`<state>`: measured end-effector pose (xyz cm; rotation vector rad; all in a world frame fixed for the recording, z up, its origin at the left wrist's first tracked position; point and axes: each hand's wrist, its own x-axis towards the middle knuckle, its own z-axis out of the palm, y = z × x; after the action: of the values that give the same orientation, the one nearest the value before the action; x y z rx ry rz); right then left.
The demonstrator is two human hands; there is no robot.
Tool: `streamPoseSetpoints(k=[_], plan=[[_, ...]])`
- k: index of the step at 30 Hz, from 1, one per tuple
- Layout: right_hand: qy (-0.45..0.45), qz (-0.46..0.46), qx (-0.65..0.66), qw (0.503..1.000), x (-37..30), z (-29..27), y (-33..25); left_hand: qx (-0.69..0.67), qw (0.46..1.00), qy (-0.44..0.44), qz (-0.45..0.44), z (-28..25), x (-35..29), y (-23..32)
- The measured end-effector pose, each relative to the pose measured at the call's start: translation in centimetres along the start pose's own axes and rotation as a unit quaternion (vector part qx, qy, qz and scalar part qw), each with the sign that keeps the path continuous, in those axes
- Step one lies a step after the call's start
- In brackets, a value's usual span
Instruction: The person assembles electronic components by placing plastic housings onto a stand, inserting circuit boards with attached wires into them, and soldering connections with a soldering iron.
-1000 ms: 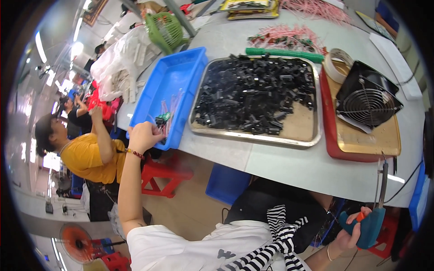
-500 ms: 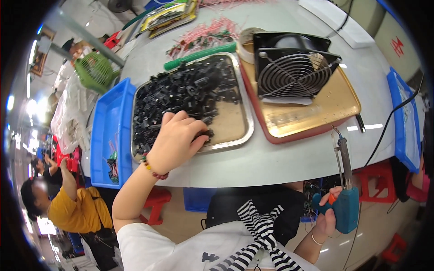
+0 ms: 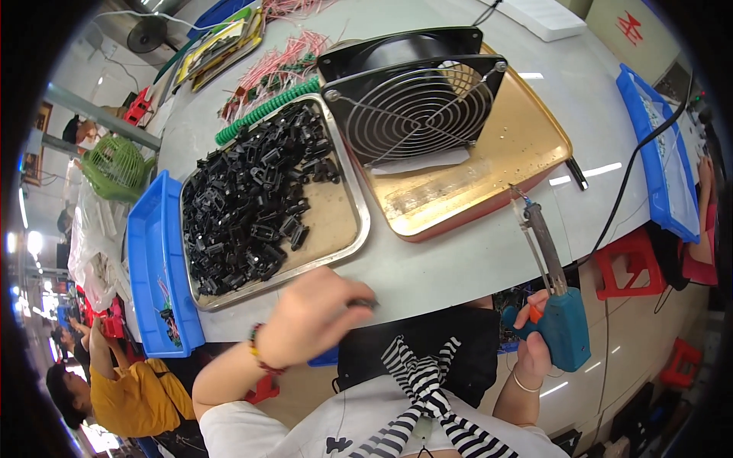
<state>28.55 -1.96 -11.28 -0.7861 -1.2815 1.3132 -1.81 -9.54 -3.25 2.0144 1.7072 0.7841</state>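
Between the thumb and fingers of my left hand (image 3: 309, 317) is a small black plastic part (image 3: 364, 303), held over the table's front edge and slightly blurred. Left of centre, a metal tray (image 3: 360, 214) carries a heap of similar black plastic parts (image 3: 248, 202). My right hand (image 3: 532, 347) grips the handle of a blue soldering gun (image 3: 569, 328), fingers at its orange trigger. The gun points up, its tip by the front right side of a gold-topped box (image 3: 527, 137). A black fan with a wire guard (image 3: 420, 118) stands on that box.
A blue bin (image 3: 145, 252) with a few wired pieces sits left of the tray. Behind lie a green coil (image 3: 267, 111) and pink wires (image 3: 286, 57). A black cable (image 3: 630, 183) hangs at right near another blue bin (image 3: 657, 160). A red stool (image 3: 630, 263) stands below.
My left hand has left the heap in the tray and come back toward me, carrying a black part. The soldering gun stays in my right hand. The whole view has shifted.
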Motion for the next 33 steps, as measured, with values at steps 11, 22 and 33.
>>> streamPoseSetpoints(k=[11,22,33], plan=[[-0.013,-0.033,-0.037,0.999,1.2,-0.5,-0.1,0.078,0.995,0.063,0.010,4.1,-0.6,-1.6],[-0.040,-0.045,-0.067,0.996,1.6,-1.3,-1.3,0.060,0.994,0.086,0.002,4.1,-1.1,-1.9],[-0.041,-0.078,-0.102,0.991,0.5,-1.5,0.0,0.021,0.983,0.177,0.049,0.4,5.2,2.1]])
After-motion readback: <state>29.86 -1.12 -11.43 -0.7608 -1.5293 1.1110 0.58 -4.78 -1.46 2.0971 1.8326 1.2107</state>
